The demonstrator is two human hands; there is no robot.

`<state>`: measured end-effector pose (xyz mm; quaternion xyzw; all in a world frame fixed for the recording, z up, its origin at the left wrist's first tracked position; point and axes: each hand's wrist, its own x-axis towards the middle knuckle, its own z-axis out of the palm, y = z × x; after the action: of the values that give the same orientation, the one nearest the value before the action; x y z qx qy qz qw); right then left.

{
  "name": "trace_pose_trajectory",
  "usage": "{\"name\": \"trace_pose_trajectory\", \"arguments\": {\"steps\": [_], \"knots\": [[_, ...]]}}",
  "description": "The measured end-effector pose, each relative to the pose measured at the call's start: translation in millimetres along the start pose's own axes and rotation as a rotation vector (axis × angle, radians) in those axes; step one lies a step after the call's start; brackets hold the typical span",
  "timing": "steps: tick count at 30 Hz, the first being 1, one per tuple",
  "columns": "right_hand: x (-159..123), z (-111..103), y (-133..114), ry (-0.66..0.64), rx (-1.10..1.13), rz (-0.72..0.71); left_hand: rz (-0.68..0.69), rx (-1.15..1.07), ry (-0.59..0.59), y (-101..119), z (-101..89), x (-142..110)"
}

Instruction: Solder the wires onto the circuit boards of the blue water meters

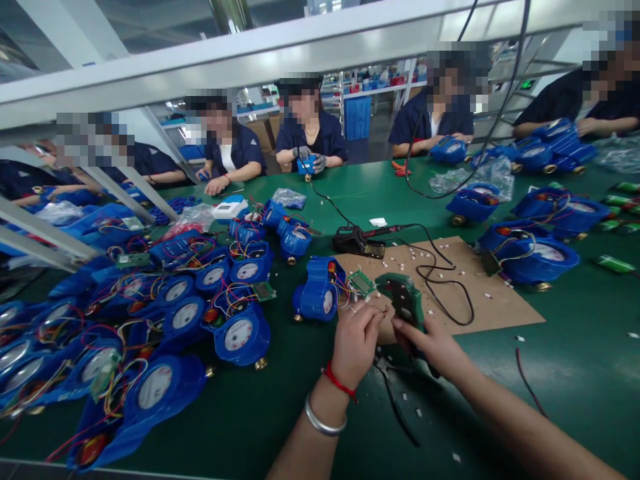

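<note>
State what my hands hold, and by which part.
Right hand: the green-and-black hand tool, by its handle. Left hand: apparently a thin wire, pinched; exactly where along it cannot be told.

along the near edge of the surface [280, 393], i have room between the blue meters [185, 317] crowding the left corner and my left hand [356, 343]. a lone meter [320, 297] stands ahead of that lane. between my forearms, pliers [391, 390] lie in the way. toward the right edge i could pass over a thin wire [527, 383]; on the cardboard [500, 307], a looped cable [471, 311] obstructs me.
</note>
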<state>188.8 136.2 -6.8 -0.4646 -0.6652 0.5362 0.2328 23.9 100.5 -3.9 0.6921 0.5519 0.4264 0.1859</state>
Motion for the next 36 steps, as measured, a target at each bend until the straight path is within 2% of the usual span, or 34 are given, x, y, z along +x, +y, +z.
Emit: {"name": "trace_pose_trajectory", "arguments": {"steps": [3, 7, 10, 15, 31, 36], "knots": [[-10, -12, -2, -0.175, 0.387, -0.009, -0.007, -0.001, 0.010, 0, -0.4, 0], [-23, -29, 0, -0.433, 0.808, 0.203, 0.025, 0.062, -0.004, 0, 0.9, 0], [-31, -39, 3, -0.551, 0.947, 0.350, 0.071, 0.113, -0.034, 0, 2.4, 0], [-37, -45, 0, -0.637, 0.976, 0.461, 0.116, 0.176, -0.066, -3, 5.8, 0], [-37, -41, 1, -0.660, 0.984, 0.450, 0.130, 0.229, -0.023, -9, 10.4, 0], [-38, -43, -1, -0.667, 1.005, 0.486, 0.188, 0.278, 0.012, -6, 9.6, 0]]}}
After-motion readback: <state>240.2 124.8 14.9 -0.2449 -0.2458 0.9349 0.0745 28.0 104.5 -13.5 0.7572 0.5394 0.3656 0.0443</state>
